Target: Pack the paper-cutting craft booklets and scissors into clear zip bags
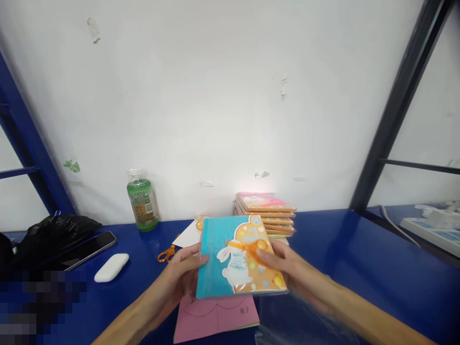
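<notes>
Blue desk (323,230) against white wall (215,96). Rabbit-printed booklet (233,266) at centre, gripped by fingers of left hand (187,264) at nine o'clock and right hand (285,261) at three, probably for steadiness; right thumb over orange scissors (247,247). Near edge above pink paper (217,317) at six; packet stack (266,210) close at one; widest room toward two.

Left hand (186,268) and right hand (283,261) holding rabbit packet (237,270), pink paper (219,318) below, stacked packets (266,202) behind

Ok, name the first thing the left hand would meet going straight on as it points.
The blue-and-orange booklet that the left hand holds; beyond that, probably the booklet stack, though depth is unclear.
</notes>
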Motion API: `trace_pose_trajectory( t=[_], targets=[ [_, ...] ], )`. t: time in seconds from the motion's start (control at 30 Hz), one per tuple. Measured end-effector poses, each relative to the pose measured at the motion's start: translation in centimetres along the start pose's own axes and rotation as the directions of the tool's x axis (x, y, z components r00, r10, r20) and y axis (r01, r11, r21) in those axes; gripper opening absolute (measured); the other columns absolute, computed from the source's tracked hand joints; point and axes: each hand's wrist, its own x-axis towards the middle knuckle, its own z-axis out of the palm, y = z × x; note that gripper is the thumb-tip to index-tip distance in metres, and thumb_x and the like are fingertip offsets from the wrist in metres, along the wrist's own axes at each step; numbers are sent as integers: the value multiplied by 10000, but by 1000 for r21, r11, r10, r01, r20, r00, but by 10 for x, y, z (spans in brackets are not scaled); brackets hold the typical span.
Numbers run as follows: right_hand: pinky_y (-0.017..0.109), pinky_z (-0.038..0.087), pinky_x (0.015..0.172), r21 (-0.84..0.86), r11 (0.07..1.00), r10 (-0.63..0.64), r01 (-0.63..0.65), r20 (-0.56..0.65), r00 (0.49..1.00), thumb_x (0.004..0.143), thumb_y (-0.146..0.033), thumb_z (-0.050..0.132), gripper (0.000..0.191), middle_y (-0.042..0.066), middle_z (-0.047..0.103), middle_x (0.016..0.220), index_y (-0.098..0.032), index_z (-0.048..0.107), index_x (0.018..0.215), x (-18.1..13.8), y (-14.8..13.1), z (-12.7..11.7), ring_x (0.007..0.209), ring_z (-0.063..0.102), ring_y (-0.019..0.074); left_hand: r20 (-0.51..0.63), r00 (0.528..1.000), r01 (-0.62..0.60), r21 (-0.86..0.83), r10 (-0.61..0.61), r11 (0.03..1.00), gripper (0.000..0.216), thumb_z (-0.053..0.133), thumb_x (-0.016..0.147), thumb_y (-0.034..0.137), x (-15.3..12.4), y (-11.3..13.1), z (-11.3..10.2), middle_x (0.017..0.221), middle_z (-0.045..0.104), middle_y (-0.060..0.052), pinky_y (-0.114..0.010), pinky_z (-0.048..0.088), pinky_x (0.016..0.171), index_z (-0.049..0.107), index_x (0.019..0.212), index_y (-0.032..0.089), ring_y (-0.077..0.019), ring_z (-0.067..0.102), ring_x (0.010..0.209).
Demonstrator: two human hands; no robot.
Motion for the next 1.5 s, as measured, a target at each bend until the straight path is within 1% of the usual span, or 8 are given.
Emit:
trace_pose_trajectory(
  t=[0.17, 0.3, 0.47, 0.63, 0.93, 1.2, 1.37, 1.5],
  targets=[
    [451, 495, 1079, 21, 1000, -8, 8, -28, 1000, 887, -316, 781, 509, 121, 718, 1315, -174, 608, 1344, 2, 7, 2, 1192, 689, 297, -31, 999, -18, 54, 20, 998, 450, 625, 839, 360, 4, 0, -6, 781, 735, -73, -246, 469, 494, 674, 1211, 112, -126, 570, 492],
    [456, 505, 1067, 30, 999, -42, 44, -72, 996, 878, -346, 784, 509, 124, 723, 1303, -173, 620, 1327, 4, 3, 1, 1171, 699, 296, -147, 970, -155, 249, 195, 956, 548, 674, 852, 409, 13, -6, -15, 736, 680, 20, -223, 425, 373, 478, 1332, 228, -123, 552, 417],
    [438, 517, 1052, -3, 998, -61, 61, -83, 995, 876, -363, 781, 496, 121, 720, 1310, -188, 637, 1317, 3, -3, 6, 1190, 689, 291, -196, 908, -267, 412, 371, 871, 393, 720, 843, 513, 14, -11, -18, 788, 624, 71, -176, 373, 342, 500, 1082, 293, -83, 537, 401],
    [442, 508, 1061, -23, 998, -58, 57, -65, 996, 872, -359, 790, 504, 109, 722, 1309, -206, 626, 1324, 3, 1, 4, 1195, 687, 290, -154, 931, -229, 460, 331, 858, 396, 632, 881, 582, 7, -11, -14, 590, 590, 26, -232, 451, 417, 662, 837, 190, -133, 567, 427],
    [480, 508, 1055, 8, 999, -36, 36, -68, 997, 868, -370, 789, 533, 105, 753, 1243, -220, 607, 1346, 4, 2, 2, 1082, 739, 272, -209, 960, -122, 283, 185, 952, 398, 739, 797, 528, 16, -4, -19, 525, 474, 62, -186, 382, 454, 562, 679, 191, -88, 451, 464],
    [349, 587, 747, -93, 994, -68, 58, -103, 992, 865, -408, 777, 423, 88, 781, 1148, -260, 672, 1248, 3, -1, 1, 841, 764, 223, -132, 991, 17, 167, 5, 986, 366, 707, 847, 490, 8, 1, -15, 634, 609, 18, -196, 371, 354, 681, 1045, 183, -115, 483, 453],
    [220, 430, 456, -207, 976, -104, 70, -156, 982, 866, -463, 754, 427, 68, 809, 977, -262, 663, 1232, 3, -3, -6, 535, 666, 133, -130, 991, 26, 94, -13, 995, 431, 729, 859, 334, 8, 7, -14, 1007, 773, -53, -248, 595, 727, 633, 1265, 223, -177, 738, 825],
    [217, 341, 406, -326, 934, -229, 148, -227, 947, 866, -475, 731, 403, 69, 813, 908, -251, 697, 1201, 1, -15, -12, 370, 442, 57, -150, 988, 36, 116, -19, 993, 547, 727, 856, 415, 10, 10, -22, 866, 784, -82, -191, 448, 371, 558, 1322, 182, -193, 733, 571]
  ],
)
